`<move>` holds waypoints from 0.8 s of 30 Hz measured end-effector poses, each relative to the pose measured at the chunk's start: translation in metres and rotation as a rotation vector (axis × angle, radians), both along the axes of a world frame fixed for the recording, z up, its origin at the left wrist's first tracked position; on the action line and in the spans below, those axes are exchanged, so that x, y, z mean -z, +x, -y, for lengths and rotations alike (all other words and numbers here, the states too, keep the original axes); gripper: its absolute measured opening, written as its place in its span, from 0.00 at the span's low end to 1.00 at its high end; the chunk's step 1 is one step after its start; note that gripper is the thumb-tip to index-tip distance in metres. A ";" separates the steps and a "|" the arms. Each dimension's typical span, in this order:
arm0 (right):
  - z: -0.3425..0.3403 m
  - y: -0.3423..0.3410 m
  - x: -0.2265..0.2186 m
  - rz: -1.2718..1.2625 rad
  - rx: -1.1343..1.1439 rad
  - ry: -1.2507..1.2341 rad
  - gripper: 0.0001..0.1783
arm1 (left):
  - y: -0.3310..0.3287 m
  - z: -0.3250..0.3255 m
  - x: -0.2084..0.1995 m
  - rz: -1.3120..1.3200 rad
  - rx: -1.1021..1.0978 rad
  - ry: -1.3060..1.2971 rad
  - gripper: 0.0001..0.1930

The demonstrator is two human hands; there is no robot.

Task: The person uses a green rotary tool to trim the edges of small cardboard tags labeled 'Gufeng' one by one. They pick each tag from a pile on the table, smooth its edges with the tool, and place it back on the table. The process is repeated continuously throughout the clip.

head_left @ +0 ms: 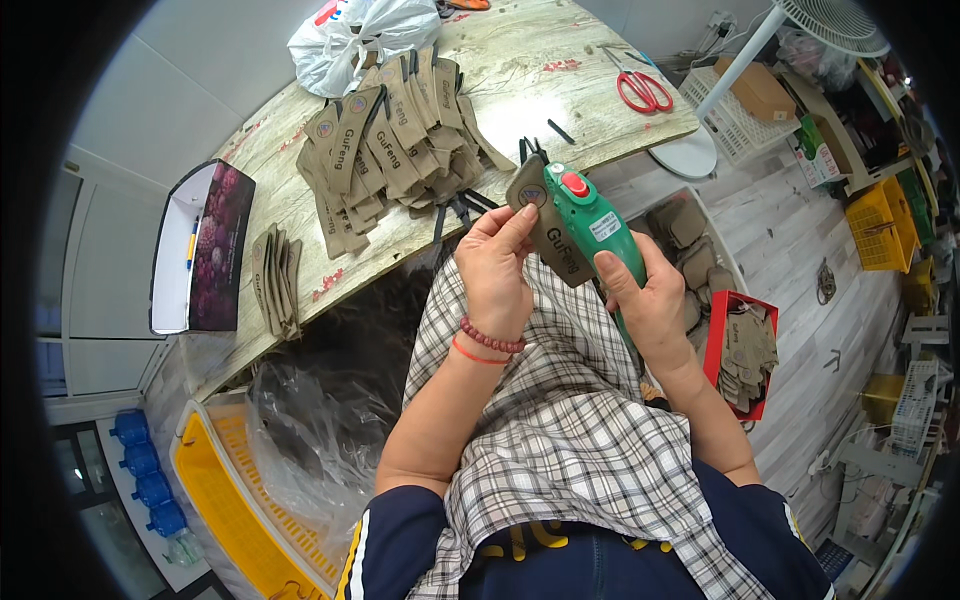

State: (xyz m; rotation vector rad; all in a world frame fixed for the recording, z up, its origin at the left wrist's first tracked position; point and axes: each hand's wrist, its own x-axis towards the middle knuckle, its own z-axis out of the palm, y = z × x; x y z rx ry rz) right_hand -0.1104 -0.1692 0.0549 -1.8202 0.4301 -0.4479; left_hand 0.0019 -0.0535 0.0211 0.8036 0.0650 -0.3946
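Note:
My left hand (495,270) pinches a khaki fabric piece (556,243) with dark printing and a small round emblem, between thumb and fingers. Wrapped round the body of green electric scissors (600,222) with a red button is my right hand (648,298). The head of the scissors lies close beside the far end of the fabric piece, where a black strip shows; whether the blade touches it I cannot tell. Beyond my left hand, a heap of similar khaki pieces (390,140) covers part of the table (500,50).
On the table are a smaller khaki stack (275,278), an open box (205,245), red-handled scissors (645,92), a white plastic bag (365,40) and black strip scraps (560,131). To my right stands a red box (714,345) of khaki pieces. A yellow basket (225,500) sits lower left.

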 end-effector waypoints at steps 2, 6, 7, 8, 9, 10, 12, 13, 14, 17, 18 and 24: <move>0.002 0.000 0.000 0.008 -0.009 -0.005 0.24 | 0.001 -0.003 0.005 0.010 -0.007 0.031 0.05; 0.006 -0.005 0.003 -0.044 -0.013 0.007 0.24 | 0.010 -0.013 0.001 0.074 -0.029 0.092 0.05; 0.007 -0.006 0.004 -0.038 -0.013 -0.003 0.24 | 0.013 -0.015 0.001 0.083 -0.035 0.108 0.05; 0.007 -0.006 0.005 -0.033 -0.013 -0.013 0.24 | 0.015 -0.017 0.000 0.092 -0.040 0.123 0.05; 0.007 -0.006 0.005 -0.037 -0.017 -0.018 0.24 | 0.016 -0.018 0.000 0.100 -0.045 0.140 0.05; 0.007 -0.006 0.003 -0.042 -0.020 -0.023 0.24 | 0.018 -0.019 0.000 0.109 -0.044 0.143 0.05; 0.008 -0.006 0.003 -0.046 -0.027 -0.027 0.25 | 0.021 -0.024 -0.002 0.130 -0.007 0.169 0.05; 0.009 -0.006 0.003 -0.045 -0.032 -0.027 0.25 | 0.022 -0.026 -0.003 0.141 0.013 0.181 0.05; 0.010 -0.006 0.003 -0.044 -0.036 -0.026 0.25 | 0.022 -0.027 -0.005 0.168 0.029 0.179 0.06; 0.012 -0.006 0.003 -0.031 -0.057 -0.044 0.26 | 0.028 -0.034 -0.007 0.213 0.046 0.247 0.07; 0.013 -0.006 0.003 -0.037 -0.066 -0.051 0.26 | 0.031 -0.038 -0.007 0.265 0.080 0.261 0.07; 0.015 -0.007 0.000 -0.036 -0.129 -0.118 0.26 | 0.049 -0.059 -0.021 0.309 0.185 0.409 0.06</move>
